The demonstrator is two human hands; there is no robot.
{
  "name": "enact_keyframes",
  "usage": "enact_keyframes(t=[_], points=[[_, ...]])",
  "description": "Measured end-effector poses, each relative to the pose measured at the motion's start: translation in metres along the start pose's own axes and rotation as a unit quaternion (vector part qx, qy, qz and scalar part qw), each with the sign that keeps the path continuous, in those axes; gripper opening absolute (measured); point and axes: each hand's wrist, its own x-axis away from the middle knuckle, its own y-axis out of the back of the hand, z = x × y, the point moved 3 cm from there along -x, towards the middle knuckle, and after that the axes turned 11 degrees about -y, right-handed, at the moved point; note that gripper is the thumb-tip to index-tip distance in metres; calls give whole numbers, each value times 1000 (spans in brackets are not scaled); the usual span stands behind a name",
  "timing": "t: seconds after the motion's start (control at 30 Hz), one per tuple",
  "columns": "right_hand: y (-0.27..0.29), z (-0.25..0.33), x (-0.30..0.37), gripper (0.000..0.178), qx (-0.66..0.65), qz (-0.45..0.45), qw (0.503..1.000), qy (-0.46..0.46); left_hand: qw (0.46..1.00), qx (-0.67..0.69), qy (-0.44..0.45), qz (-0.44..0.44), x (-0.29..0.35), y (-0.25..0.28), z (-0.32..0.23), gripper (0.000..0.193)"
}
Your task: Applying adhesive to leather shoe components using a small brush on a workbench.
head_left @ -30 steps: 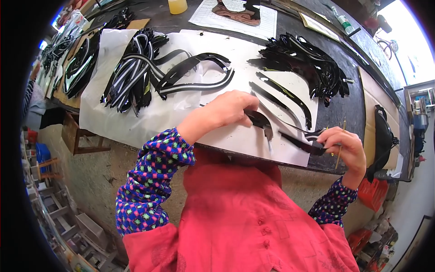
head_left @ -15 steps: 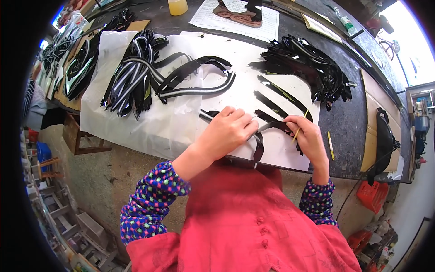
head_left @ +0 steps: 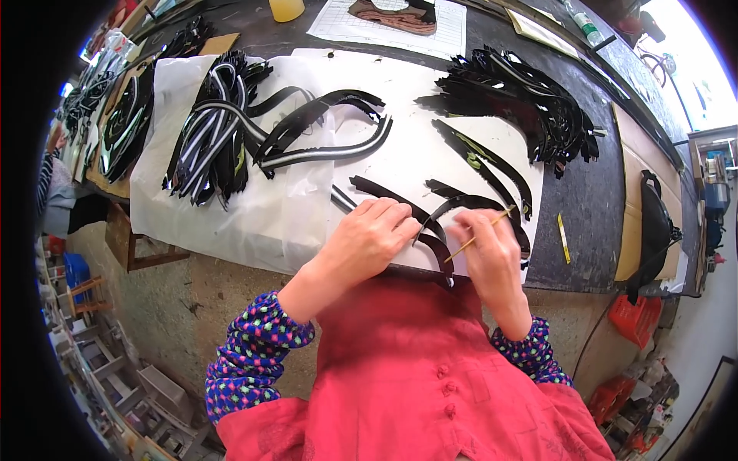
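My left hand [head_left: 377,238] is closed at the table's near edge, its fingertips pinching a curved black strip [head_left: 437,247]. My right hand [head_left: 490,253] has curled fingers, slightly blurred, around a thin yellowish stick [head_left: 503,215] that slants across it. Under both hands lies a white board [head_left: 400,173]. Several loose glossy black strips [head_left: 492,165] rest on it just beyond my right hand. A pile of black strips with pale stripes [head_left: 215,131] lies to the left, two of them curving out toward the middle. Another heap of black strips [head_left: 530,104] sits at the right.
A yellow cutter [head_left: 564,240] lies on the dark table right of the board. Farther right, a black pouch-like item [head_left: 652,223] rests on cardboard [head_left: 630,169]. A yellow container [head_left: 287,9] and a gridded sheet [head_left: 330,29] with a brown piece are at the back.
My right hand has moved left, closer to my left hand, with the stick still in it. My left hand has shifted slightly down and left, keeping its pinch.
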Motion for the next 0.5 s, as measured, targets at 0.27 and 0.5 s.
enact_keyframes(t=[0.27, 0.5], points=[[-22, -17, -10, 14, -137, 87, 984, -67, 991, 106, 52, 65, 19, 42, 11, 9], [-5, -28, -59, 14, -125, 236, 961, -78, 966, 211, 46, 140, 3, 38, 3, 9]])
